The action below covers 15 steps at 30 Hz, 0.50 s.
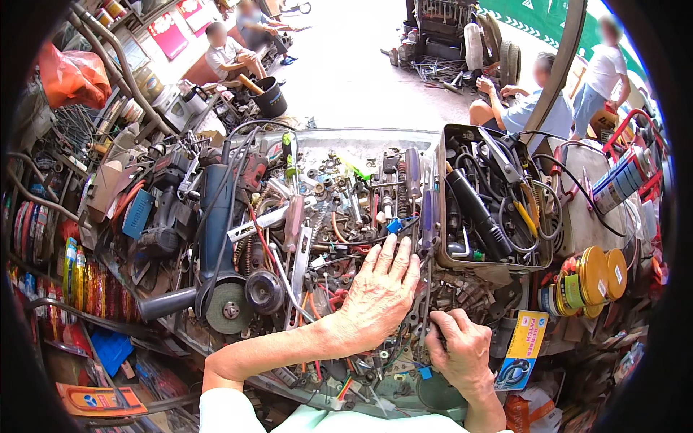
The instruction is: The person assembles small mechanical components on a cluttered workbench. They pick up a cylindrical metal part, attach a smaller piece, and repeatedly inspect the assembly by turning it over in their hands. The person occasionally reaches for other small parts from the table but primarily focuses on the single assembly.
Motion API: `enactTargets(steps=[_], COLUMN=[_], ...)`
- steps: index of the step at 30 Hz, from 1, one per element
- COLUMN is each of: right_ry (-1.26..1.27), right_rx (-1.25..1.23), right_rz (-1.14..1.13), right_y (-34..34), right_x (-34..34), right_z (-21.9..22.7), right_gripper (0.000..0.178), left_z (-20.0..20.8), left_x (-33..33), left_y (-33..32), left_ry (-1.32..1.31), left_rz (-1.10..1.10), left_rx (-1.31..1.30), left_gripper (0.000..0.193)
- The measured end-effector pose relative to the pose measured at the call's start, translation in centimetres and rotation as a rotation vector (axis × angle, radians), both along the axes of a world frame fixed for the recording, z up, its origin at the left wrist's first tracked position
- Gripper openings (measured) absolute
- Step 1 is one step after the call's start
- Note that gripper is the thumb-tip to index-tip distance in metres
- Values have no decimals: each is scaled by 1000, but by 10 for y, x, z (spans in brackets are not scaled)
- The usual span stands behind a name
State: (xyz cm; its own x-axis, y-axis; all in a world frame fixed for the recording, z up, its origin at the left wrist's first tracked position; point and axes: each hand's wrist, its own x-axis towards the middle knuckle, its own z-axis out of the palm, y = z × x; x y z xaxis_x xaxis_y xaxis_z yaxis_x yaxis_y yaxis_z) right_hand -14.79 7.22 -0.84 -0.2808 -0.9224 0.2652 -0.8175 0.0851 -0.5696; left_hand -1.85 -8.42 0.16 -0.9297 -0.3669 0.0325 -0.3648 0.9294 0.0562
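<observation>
My left hand [379,294] lies over a heap of loose hardware [346,206], its fingers stretched out near a small blue part [394,225]. My right hand [462,350] is closed, fingers curled down at the heap's near right side. Whatever its fingertips hold, if anything, is hidden. Screwdrivers with a purple handle [413,173] and a pinkish handle [294,224] lie among the bolts, springs and small fittings. To the left rests a blue angle grinder [216,216] with a grey disc [229,307].
A metal box [498,263] of cables and tools stands at the right, beside gold-lidded tins [593,274]. A yellow patch box [523,343] sits near my right hand. Packed shelves [79,289] line the left. Several people sit or stand beyond the table, near a black bucket [268,97].
</observation>
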Motion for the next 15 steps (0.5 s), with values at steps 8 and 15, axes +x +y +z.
enactTargets(steps=[8,15], right_ry=[0,29], right_rx=[11,8], right_rz=[9,42], right_y=[1,3], right_x=[-1,-3], right_z=[1,-2], right_gripper=[26,28], left_z=[0,3], left_x=[6,12], left_y=[-9,-21], left_ry=[67,119], left_rz=[-37,67], left_rx=[-39,-55], left_gripper=[56,34])
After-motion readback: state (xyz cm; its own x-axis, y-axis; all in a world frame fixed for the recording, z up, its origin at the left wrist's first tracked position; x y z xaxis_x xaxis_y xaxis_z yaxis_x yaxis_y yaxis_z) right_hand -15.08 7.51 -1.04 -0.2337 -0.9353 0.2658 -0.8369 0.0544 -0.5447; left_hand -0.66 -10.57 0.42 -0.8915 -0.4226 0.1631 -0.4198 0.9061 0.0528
